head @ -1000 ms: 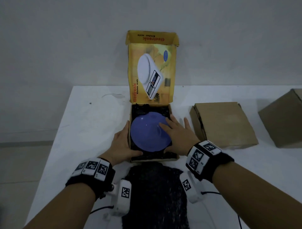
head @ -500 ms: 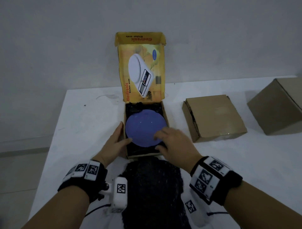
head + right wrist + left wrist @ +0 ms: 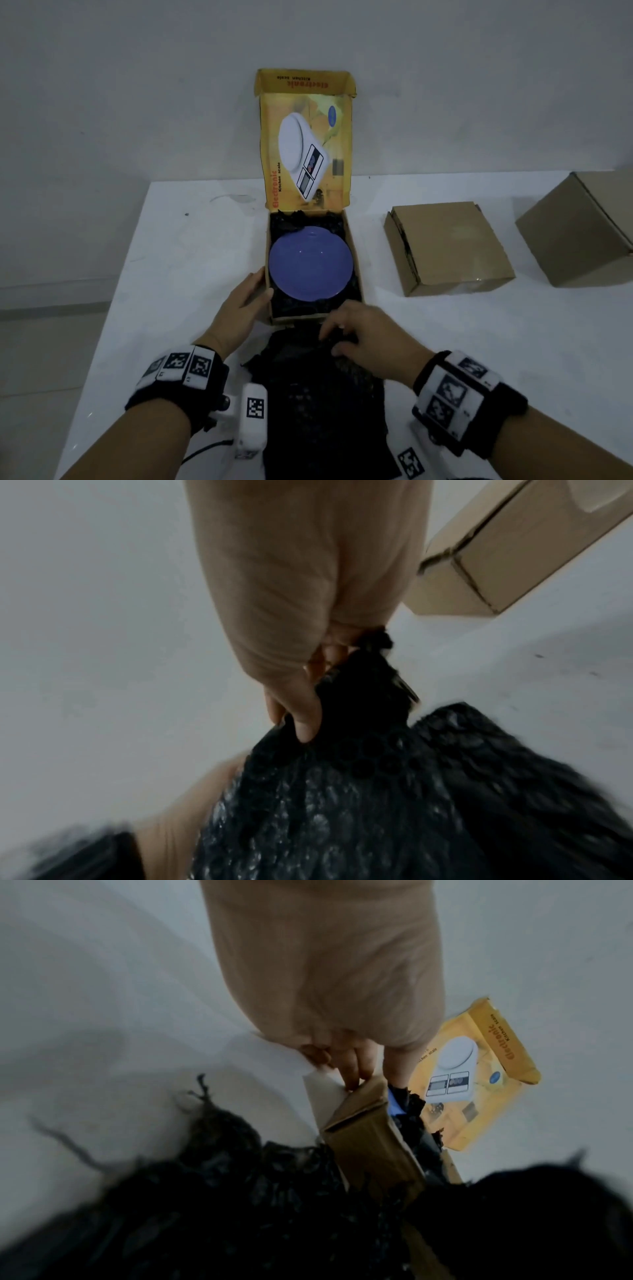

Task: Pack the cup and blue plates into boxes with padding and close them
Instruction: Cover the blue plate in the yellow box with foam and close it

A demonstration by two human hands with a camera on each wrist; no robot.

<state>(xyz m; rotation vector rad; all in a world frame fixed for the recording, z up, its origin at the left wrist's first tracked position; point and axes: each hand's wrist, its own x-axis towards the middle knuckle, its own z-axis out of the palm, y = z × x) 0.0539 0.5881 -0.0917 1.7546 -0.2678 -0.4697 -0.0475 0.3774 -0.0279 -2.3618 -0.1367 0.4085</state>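
Head view: a white table (image 3: 178,260) stands against a pale wall (image 3: 137,85). The right hand (image 3: 366,339), on the blue plate (image 3: 310,265) half a second ago, is now off it and pinches the black bubble wrap (image 3: 322,394) in front of the open yellow box (image 3: 337,137), where the plate lies on black padding (image 3: 284,222). The left hand (image 3: 239,308) grips the box's left wall, as before. A flat brown box (image 3: 448,246) and a taller brown box (image 3: 582,229) sit to the right, both closed.

Left wrist view: fingers (image 3: 352,1066) outside the cardboard, thumb inside.

Right wrist view: thumb and fingers bunch the wrap's edge, blurred.

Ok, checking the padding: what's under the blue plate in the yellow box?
Only black padding shows beyond the far and near edges of the blue plate inside the yellow box. The plate hides what lies beneath it.
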